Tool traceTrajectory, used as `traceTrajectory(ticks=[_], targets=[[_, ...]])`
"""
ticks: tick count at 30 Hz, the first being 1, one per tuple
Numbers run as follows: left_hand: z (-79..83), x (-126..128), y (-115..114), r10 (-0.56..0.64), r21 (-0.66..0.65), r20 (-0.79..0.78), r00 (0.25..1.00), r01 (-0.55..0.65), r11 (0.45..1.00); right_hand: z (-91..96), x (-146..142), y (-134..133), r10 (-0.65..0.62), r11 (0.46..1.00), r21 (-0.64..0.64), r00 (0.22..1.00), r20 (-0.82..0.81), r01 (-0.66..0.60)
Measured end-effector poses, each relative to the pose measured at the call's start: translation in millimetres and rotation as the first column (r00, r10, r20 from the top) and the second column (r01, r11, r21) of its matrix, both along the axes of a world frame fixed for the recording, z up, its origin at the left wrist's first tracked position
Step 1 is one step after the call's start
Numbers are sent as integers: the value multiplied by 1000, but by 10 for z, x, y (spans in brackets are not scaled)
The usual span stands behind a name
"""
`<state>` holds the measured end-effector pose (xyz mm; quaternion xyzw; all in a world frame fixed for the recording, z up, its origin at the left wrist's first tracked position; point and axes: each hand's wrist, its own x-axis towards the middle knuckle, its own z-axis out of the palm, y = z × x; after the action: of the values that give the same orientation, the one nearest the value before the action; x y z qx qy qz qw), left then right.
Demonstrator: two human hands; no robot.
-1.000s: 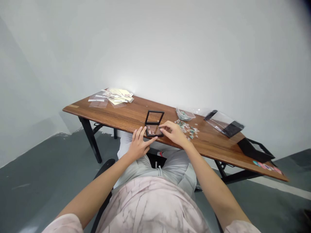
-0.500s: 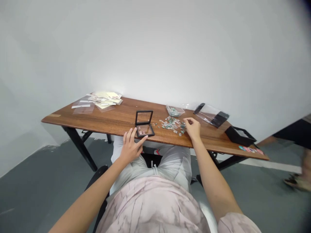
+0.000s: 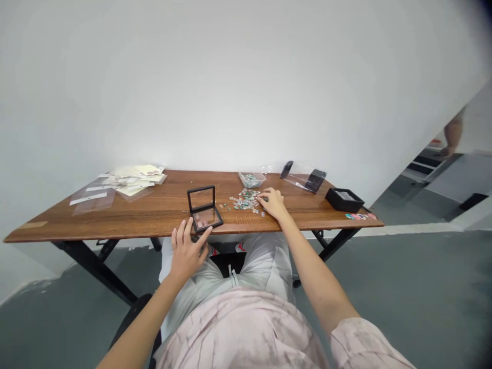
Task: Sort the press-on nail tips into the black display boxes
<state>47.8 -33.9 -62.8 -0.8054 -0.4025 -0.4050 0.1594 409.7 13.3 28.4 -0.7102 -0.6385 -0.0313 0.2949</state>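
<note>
A small black-framed case [image 3: 216, 224] stands with its clear-windowed lid [image 3: 202, 197] raised near the table's front edge. Several small pinkish stones [image 3: 200, 224] lie at the left in its lower half. My left hand [image 3: 188, 251] is open, its spread fingertips resting at the case's front edge. To the right, a loose pile of small clear, white and green stones [image 3: 245, 201] covers part of the table. My right hand [image 3: 273, 203] is at the pile's right edge, fingers bent down and drawn together; whatever lies between the fingertips is hidden.
Behind the pile stands a clear plastic tub [image 3: 252, 179] holding more stones. Papers and clear sleeves [image 3: 132, 180] lie at the wooden table's [image 3: 172, 210] left. On the right are a clear package with dark ends [image 3: 303, 177], a black box [image 3: 345, 200] and round stickers [image 3: 360, 217]. Another person's arm [image 3: 453, 136] shows far right.
My view has turned and levelled, so the table sits differently in it. My right hand's fingers have lowered at the pile's edge. My left hand stays at the case.
</note>
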Motion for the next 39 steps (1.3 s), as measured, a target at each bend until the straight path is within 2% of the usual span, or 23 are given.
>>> traceTrajectory(ticks=[5,10,15,23,26,39], targets=[[0,4,-1,0,6,8,1000,0,1000,41,-25,-47,31,999,14,1000,-6,-31],[6,2,-3,-6,7,9,1000,6,1000,16,3,-27,-25,999,44,999,-28,27],[6,2,-8,-7,8,10,1000,7,1000,2,25,-10,-54,998,12,997,-48,55],[11,2,-4,-9,18,8,1000,9,1000,35,-13,-55,67,997,-43,995,-75,-70],[10,-1,-1,-15,12,11,1000,15,1000,26,-20,-44,78,995,-50,994,-77,-82],[-6,-2,1,-1,3,10,1000,1,1000,0,33,1,-80,996,-45,992,-102,76]])
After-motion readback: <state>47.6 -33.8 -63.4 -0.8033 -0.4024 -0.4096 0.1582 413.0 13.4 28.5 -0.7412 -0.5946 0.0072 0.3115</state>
